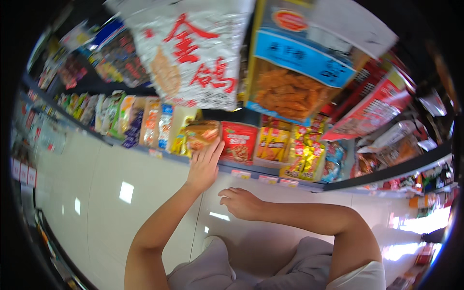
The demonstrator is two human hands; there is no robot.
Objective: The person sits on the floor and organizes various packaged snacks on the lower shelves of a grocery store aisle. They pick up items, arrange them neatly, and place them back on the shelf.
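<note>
My left hand (pixel 205 168) reaches to the lower shelf with its fingers stretched out against the front of a brown-gold snack packet (pixel 203 131). Its fingertips lie near the left side of a red snack pouch (pixel 239 142), which stands upright. Lower and to the right, my right hand (pixel 242 203) hangs over the floor with loosely bent fingers and nothing in it. Yellow packets (pixel 180 143) stand just left of the brown-gold one. Whether my left thumb touches the packet is hidden.
Large hanging bags, one silver (pixel 188 54) and one with a blue band (pixel 290 79), overhang the shelf row. More yellow packets (pixel 272 143) fill a bin at the right. Price tags (pixel 241 174) line the shelf edge. Pale tiled floor (pixel 145 217) lies below.
</note>
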